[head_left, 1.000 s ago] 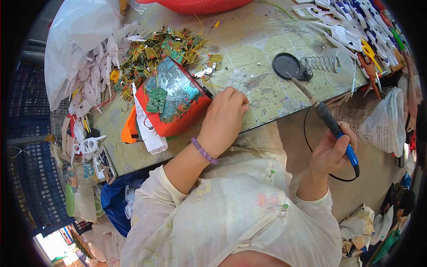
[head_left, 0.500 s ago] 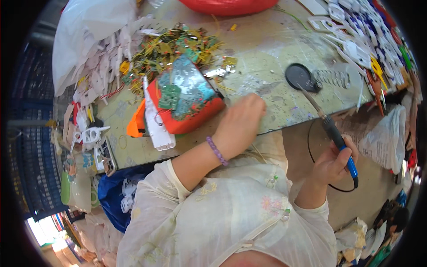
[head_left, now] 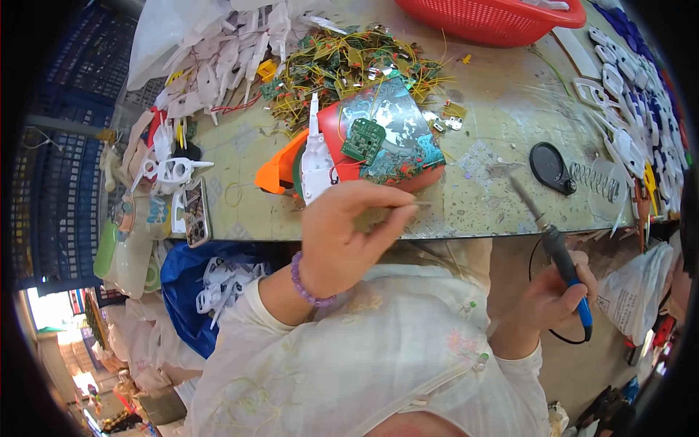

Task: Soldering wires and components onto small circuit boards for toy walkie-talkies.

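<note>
My right hand (head_left: 547, 304) is wrapped round the blue handle of a soldering iron (head_left: 559, 256), its metal tip pointing up over the table edge. In front of the red block, my left hand (head_left: 349, 229) has thumb and forefinger pinched together; whatever they hold is too small to name. Close by lies a white plastic shell (head_left: 315, 171), partly hidden behind that hand. A green circuit board (head_left: 362, 140) rests on the worn, solder-spattered top of the red block (head_left: 415, 178). An orange plastic piece (head_left: 275, 173) sits left of the shell.
Behind the block spreads a heap of small boards with yellow wires (head_left: 328, 76). White plastic parts (head_left: 240, 62) are piled at the back left. A black round dish (head_left: 547, 167) and a metal coil (head_left: 593, 180) lie to the right. A red basket (head_left: 480, 23) stands at the back.
My left hand has moved left from the table's middle to before the white shell, fingers now pinched. My right hand still holds the soldering iron. The whole view has shifted.
</note>
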`<state>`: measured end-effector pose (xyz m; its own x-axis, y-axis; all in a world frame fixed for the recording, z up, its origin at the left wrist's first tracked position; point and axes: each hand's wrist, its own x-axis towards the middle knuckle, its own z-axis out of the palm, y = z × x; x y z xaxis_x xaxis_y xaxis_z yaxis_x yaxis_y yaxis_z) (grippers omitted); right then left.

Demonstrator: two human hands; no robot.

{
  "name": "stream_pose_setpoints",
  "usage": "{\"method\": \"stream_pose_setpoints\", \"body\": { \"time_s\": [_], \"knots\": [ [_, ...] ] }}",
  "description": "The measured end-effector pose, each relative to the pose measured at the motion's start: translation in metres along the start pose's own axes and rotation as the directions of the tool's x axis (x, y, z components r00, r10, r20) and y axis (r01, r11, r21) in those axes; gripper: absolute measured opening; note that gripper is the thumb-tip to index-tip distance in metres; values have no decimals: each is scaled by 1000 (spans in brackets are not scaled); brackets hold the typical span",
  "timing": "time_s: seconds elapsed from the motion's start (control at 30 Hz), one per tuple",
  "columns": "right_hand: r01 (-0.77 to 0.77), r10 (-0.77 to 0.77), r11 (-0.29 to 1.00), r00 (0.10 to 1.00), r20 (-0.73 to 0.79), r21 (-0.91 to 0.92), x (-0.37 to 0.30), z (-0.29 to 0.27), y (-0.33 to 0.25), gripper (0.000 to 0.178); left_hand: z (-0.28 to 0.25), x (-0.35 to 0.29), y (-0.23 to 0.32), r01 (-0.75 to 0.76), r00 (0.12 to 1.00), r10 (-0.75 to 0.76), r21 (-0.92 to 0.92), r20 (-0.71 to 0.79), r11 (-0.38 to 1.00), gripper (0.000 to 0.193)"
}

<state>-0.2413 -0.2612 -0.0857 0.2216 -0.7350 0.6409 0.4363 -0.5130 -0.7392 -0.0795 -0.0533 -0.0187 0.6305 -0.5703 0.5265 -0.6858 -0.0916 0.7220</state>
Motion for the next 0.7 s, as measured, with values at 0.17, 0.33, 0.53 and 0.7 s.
{"method": "stream_pose_setpoints", "body": {
  "time_s": [0.17, 0.33, 0.53, 0.7],
  "knots": [
    [-15, -21, 984, 980, 199, 177, 2, 24, -21, 32, 8, -3, -16, -278, 945, 311, 256, -98, 926, 48],
    [-126, 75, 970, 969, 237, 209, 1, 25, -25, 30, 25, 2, -20, -368, 911, 391, 172, -131, 914, 48],
    [-109, 83, 977, 986, 147, 181, 4, 19, -26, 29, 37, 11, -20, -409, 896, 422, 115, -141, 905, 46],
    [-104, 87, 981, 990, 108, 166, 4, 10, -23, 28, 41, 12, -20, -386, 905, 400, 116, -147, 915, 43]
  ]
}}
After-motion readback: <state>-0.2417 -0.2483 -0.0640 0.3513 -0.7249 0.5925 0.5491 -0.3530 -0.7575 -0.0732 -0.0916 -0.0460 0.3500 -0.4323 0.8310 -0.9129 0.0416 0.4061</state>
